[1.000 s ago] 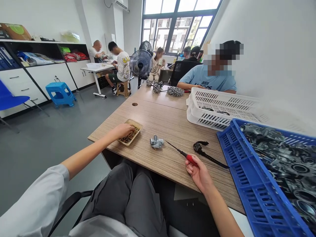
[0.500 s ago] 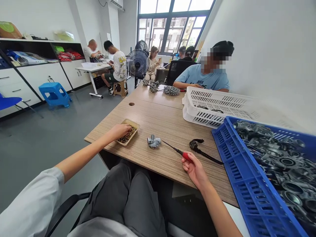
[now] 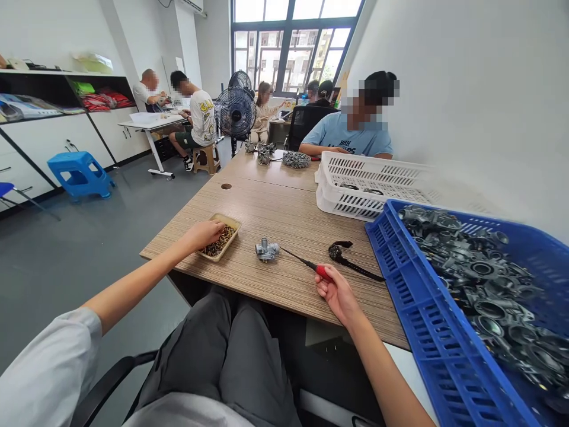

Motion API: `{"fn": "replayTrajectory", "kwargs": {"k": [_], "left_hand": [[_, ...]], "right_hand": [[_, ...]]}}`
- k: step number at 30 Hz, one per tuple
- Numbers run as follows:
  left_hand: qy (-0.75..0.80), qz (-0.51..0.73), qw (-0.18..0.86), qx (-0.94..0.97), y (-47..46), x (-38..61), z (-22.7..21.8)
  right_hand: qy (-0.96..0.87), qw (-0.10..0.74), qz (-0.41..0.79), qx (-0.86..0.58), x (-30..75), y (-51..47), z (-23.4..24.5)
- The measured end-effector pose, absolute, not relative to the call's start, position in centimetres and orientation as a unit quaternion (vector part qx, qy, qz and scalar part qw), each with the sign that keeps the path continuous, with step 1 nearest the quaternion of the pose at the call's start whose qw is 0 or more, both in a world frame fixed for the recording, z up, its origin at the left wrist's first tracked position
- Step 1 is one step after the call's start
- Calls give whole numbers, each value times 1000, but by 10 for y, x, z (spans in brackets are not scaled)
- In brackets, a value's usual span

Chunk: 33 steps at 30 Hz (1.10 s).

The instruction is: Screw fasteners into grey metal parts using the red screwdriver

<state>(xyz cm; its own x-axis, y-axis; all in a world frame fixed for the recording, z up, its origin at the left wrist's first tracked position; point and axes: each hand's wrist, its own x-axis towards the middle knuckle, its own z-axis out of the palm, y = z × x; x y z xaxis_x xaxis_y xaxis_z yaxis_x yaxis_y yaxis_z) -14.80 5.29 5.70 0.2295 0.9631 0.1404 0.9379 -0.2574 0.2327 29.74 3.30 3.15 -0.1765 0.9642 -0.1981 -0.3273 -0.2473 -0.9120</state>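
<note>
My left hand reaches into a small cream tray of little brass-coloured parts. Its fingers are bent down together among the parts; what they pinch, if anything, is hidden. My right hand grips a screwdriver by its red handle, the thin dark shaft pointing left above the table. Near the screwdriver's tip, a small silver metal carburetor sits on the wood-grain table, apart from both hands.
A black wristwatch lies right of the screwdriver. Beyond it stand a blue crate full of carburetors and a white basket. More metal parts lie at the table's far end, where a person in a blue shirt sits.
The view has swung slightly right, so everything sits further left in the picture. My left hand stays in the tray, and my right hand still holds the screwdriver.
</note>
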Motion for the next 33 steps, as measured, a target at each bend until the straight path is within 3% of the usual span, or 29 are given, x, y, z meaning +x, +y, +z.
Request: {"fn": "replayTrajectory", "kwargs": {"k": [12, 26, 33], "left_hand": [[578, 210, 132, 777, 53, -139, 64], [569, 163, 112, 798, 55, -139, 54], [571, 198, 86, 792, 50, -127, 62]], "right_hand": [[-370, 480, 669, -431, 296, 32, 33], [-380, 479, 670, -420, 298, 33, 30], [-379, 487, 670, -412, 296, 30, 30]]}}
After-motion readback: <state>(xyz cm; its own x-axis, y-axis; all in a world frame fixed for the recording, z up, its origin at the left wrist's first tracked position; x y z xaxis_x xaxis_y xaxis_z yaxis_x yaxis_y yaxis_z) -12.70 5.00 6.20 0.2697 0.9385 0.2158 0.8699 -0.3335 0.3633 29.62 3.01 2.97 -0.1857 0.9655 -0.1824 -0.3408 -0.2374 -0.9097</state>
